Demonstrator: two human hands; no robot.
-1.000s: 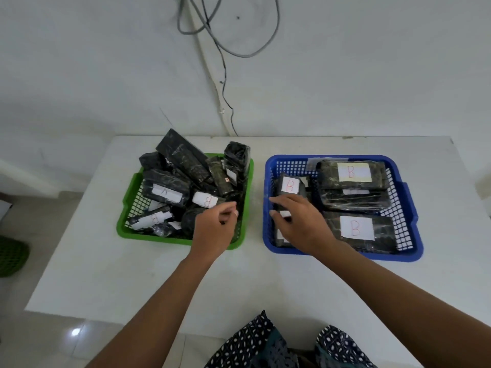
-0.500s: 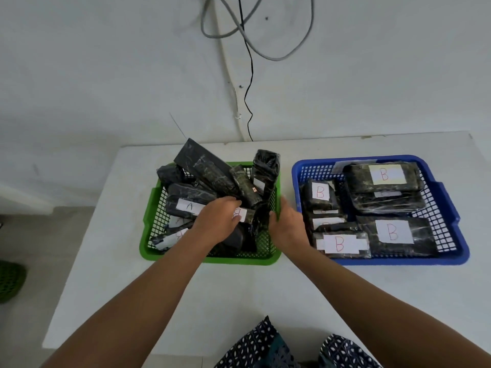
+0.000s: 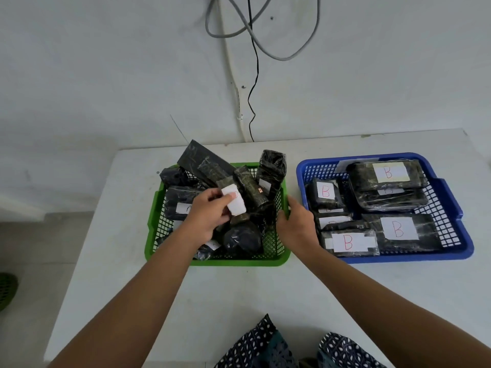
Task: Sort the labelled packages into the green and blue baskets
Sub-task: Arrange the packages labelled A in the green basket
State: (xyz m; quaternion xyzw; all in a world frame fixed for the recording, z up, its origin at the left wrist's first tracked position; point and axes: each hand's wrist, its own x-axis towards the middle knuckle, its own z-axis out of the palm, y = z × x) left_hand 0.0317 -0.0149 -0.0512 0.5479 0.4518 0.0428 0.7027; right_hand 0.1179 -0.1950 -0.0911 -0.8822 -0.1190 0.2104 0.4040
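Observation:
The green basket (image 3: 170,257) on the left of the white table holds a heap of several black wrapped packages; one shows a label A (image 3: 184,208). My left hand (image 3: 206,217) is above that heap, shut on a small black package with a white label (image 3: 233,203) and lifting it. My right hand (image 3: 296,224) rests on the green basket's right rim, fingers curled over the edge. The blue basket (image 3: 451,197) on the right holds several flat black packages labelled B (image 3: 397,229).
The white table (image 3: 239,288) stands against a white wall, with cables (image 3: 252,75) hanging down behind the green basket. My patterned clothing (image 3: 265,346) shows at the table's near edge. A green object (image 3: 6,289) lies on the floor at the left.
My right hand left the blue basket and came to the green basket's right rim. My left hand closed on a small labelled package in the green basket and raised it. The camera view shifted left.

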